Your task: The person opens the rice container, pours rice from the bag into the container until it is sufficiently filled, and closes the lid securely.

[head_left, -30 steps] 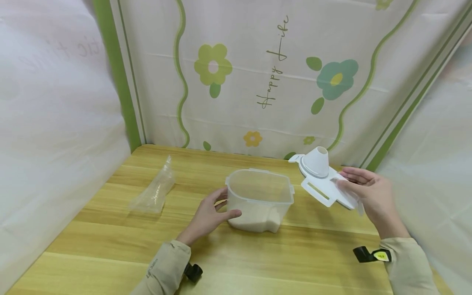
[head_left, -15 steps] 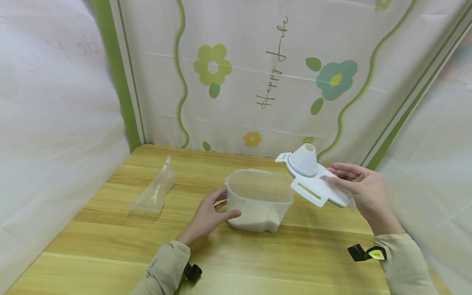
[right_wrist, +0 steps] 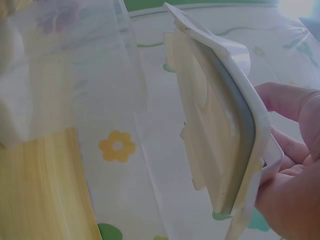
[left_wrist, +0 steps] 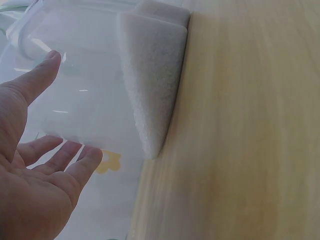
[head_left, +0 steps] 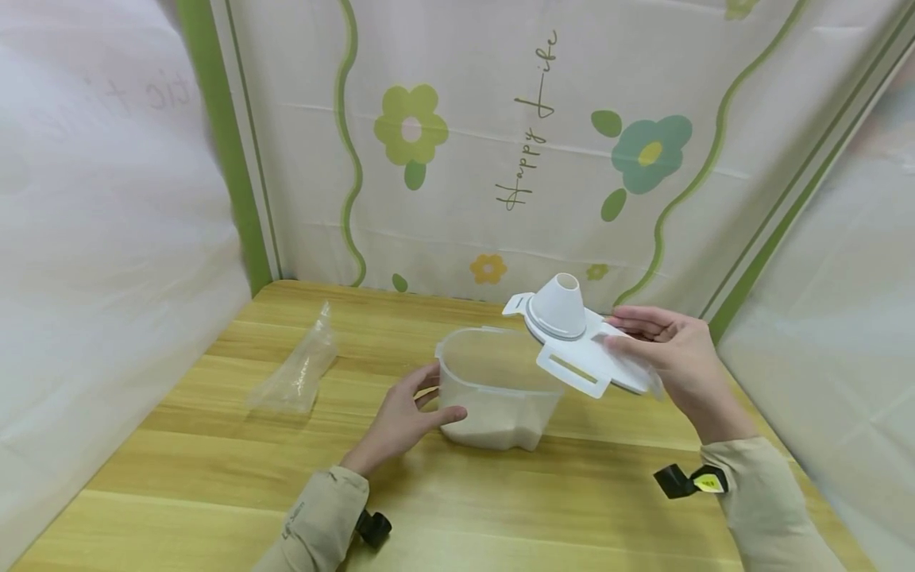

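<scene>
A translucent plastic container (head_left: 493, 421) stands on the table, its top uncovered and its lower part filled with white grainy stuff (left_wrist: 155, 70). My left hand (head_left: 403, 413) holds its rounded left end, thumb in front and fingers behind. My right hand (head_left: 668, 349) grips the right end of a white lid (head_left: 593, 349), fingers on the far side and thumb on top. The lid hangs tilted over the container's right rim, apart from it. A cone-shaped spout (head_left: 560, 306) rises from its left part, and side latch flaps stick out. In the right wrist view a grey seal (right_wrist: 242, 120) runs along its edge.
A crumpled clear plastic bag (head_left: 300, 369) lies on the wooden table (head_left: 214, 492) to the left of the container. A flower-printed cloth (head_left: 443, 206) hangs behind the table, with pale cloth walls on both sides.
My right hand has carried the lid leftward, from beside the container to over its right rim. My left hand and the container have stayed in place.
</scene>
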Tool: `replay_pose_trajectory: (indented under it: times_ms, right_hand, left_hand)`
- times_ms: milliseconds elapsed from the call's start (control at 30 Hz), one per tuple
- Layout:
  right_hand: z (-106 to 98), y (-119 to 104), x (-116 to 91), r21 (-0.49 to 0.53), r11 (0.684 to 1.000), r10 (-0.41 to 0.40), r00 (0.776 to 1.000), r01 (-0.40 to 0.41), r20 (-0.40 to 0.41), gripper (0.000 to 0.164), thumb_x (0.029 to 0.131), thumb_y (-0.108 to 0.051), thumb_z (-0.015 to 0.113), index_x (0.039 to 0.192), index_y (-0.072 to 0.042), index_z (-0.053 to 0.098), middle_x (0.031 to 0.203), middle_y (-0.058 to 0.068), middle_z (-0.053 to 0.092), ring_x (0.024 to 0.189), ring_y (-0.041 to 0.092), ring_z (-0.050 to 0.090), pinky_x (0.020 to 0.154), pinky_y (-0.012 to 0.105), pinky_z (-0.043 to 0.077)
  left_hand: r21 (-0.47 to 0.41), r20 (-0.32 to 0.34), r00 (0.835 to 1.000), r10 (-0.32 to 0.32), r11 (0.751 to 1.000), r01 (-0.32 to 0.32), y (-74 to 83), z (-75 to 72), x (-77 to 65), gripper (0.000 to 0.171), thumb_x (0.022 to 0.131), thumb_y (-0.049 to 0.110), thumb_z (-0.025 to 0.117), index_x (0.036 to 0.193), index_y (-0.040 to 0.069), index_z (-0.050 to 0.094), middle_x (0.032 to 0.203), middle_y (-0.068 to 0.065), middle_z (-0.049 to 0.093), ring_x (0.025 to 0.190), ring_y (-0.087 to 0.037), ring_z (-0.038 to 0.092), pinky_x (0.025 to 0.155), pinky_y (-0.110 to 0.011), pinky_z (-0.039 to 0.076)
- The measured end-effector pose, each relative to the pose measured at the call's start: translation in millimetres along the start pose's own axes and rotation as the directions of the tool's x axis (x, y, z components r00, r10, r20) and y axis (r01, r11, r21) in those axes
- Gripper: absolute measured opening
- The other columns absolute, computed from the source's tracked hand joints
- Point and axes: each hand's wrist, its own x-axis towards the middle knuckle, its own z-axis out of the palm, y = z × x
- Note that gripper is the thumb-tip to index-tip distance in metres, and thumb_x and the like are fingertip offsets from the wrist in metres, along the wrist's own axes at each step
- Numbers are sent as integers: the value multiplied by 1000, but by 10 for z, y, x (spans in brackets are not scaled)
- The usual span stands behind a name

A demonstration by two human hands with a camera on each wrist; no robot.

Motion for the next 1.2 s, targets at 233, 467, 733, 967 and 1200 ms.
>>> replay_pose_trajectory:
  times_ms: [233, 467, 733, 967, 1200]
  right_hand:
    - [165, -29, 49, -41, 999, 11, 1000, -11, 19, 42, 75, 9, 81, 114, 5, 69, 102, 13, 72, 95, 19, 69, 75, 23, 56]
    - [316, -5, 109, -66, 998, 5, 999, -2, 45, 47, 73, 8, 84, 116, 12, 65, 102, 14, 72, 95, 21, 69, 77, 24, 56]
    - [422, 19, 149, -68, 998, -11, 997, 17, 82, 46, 73, 7, 84, 115, 12, 65, 103, 16, 72, 96, 22, 69, 81, 25, 55]
    - [484, 28, 174, -94, 995, -25, 993, 35, 113, 45, 73, 6, 84, 113, 14, 65, 103, 17, 72, 95, 23, 69, 78, 24, 56]
    - [519, 47, 183, -114, 993, -15, 992, 29, 126, 46, 73, 4, 85, 114, 12, 66, 104, 18, 71, 95, 24, 69, 75, 24, 55]
  left_hand:
    - [5, -1, 1000, 0, 1000, 0, -11, -4, -1, 70, 81, 9, 82, 143, 5, 49, 131, -11, 55, 124, -31, 49, 106, -49, 39]
    - [6, -14, 1000, -4, 1000, 4, -35, -7, -2, 70, 80, 9, 83, 142, 6, 50, 130, -11, 55, 123, -31, 50, 105, -49, 40]
    - [0, -14, 1000, -5, 1000, 5, -63, -11, 10, 68, 80, 10, 83, 141, 8, 52, 130, -10, 55, 122, -30, 50, 105, -49, 40]
    - [3, -14, 1000, -3, 1000, 3, -84, -2, 17, 67, 80, 10, 83, 140, 9, 52, 130, -9, 55, 123, -31, 49, 105, -49, 40]
    - [10, -16, 1000, 2, 1000, -2, -94, 3, 24, 68, 80, 11, 84, 140, 9, 52, 130, -8, 56, 122, -30, 50, 105, -48, 40]
